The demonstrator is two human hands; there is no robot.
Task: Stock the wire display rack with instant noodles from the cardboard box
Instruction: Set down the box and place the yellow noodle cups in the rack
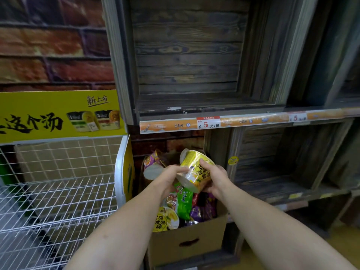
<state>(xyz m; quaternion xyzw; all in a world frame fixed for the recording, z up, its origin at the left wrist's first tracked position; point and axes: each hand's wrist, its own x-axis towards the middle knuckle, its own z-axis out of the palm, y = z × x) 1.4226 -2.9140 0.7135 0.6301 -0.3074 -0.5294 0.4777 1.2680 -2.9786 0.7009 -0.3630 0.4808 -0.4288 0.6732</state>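
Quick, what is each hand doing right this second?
Left hand: closed on the yellow instant noodle cup, gripping its bottom end.
Right hand: closed on the same cup's side, above the brown cardboard box.

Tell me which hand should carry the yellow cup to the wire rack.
Left hand: it already grips the cup and is nearer the rack, probably an easier reach than the right hand.

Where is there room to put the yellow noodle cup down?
The white wire shelf, under the yellow sign and left of the cardboard box, is bare. The wooden cubby above the 5 price tag is empty too. The box is crowded with packets. Both hands, left and right, hold the yellow noodle cup.
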